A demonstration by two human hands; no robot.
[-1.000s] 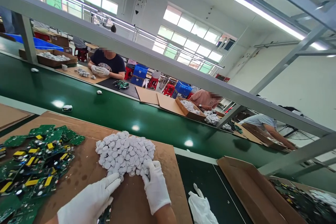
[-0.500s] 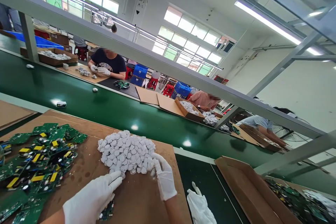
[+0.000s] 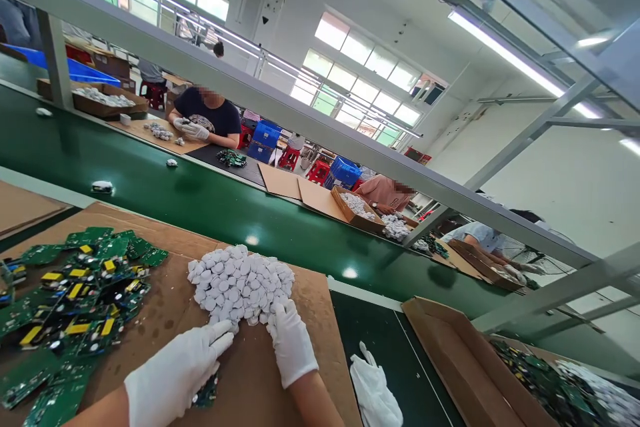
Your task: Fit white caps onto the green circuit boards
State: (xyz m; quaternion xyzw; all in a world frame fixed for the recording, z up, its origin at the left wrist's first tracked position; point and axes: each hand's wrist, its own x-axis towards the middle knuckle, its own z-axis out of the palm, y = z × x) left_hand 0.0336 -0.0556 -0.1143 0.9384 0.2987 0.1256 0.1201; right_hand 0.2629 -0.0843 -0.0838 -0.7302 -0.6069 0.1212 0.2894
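A heap of small white round pieces (image 3: 240,283) lies on a brown cardboard sheet (image 3: 265,380). My left hand (image 3: 177,370), in a white glove, rests at the heap's lower left edge, fingers stretched out and palm inward. Partly under it is a small green circuit board (image 3: 206,392). My right hand (image 3: 293,345), also gloved, touches the heap's lower right edge with its fingers bent together; what they hold, if anything, is hidden. To the left, a pile of green circuit boards (image 3: 75,300) with yellow parts covers the cardboard.
Beyond the cardboard runs a green conveyor belt (image 3: 210,210) carrying a few small pieces. A white glove (image 3: 375,390) lies to the right, near an open cardboard box (image 3: 470,360). A grey metal beam (image 3: 280,113) crosses ahead. Across the belt, several people sit working.
My right hand has moved left along the heap's edge, its fingers drawn in closer. My left hand has hardly moved. The pieces on the belt have shifted left.
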